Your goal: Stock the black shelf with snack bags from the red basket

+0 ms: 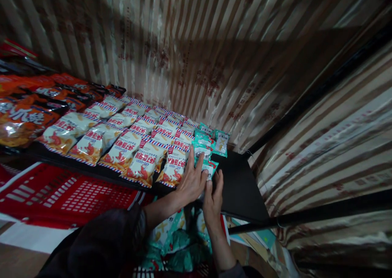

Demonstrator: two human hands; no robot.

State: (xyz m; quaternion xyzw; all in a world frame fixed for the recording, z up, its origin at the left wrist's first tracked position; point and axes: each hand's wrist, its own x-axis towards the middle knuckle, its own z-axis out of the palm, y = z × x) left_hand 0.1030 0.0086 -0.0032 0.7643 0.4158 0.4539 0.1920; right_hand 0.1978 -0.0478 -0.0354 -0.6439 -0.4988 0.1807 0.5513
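On a black shelf [241, 188], green snack bags [203, 141] form a column beside rows of white-and-red snack bags [142, 163]. My left hand [192, 178] lies on the nearest green bag [211, 166], its fingers apart and reaching up the column. At that bag's near right corner is my right hand [213, 196], thumb and fingers up against its edge. Another green bag [221, 142] lies to the right of the column, against the back. The hands partly cover the front green bag.
Orange-and-black bags [27, 114] fill the shelf's left end. A red basket [76, 196] is below at left; more green bags [180, 243] sit in a basket under my arms. Striped sheeting [196, 57] hangs behind, and black metal bars [306, 102] run at right.
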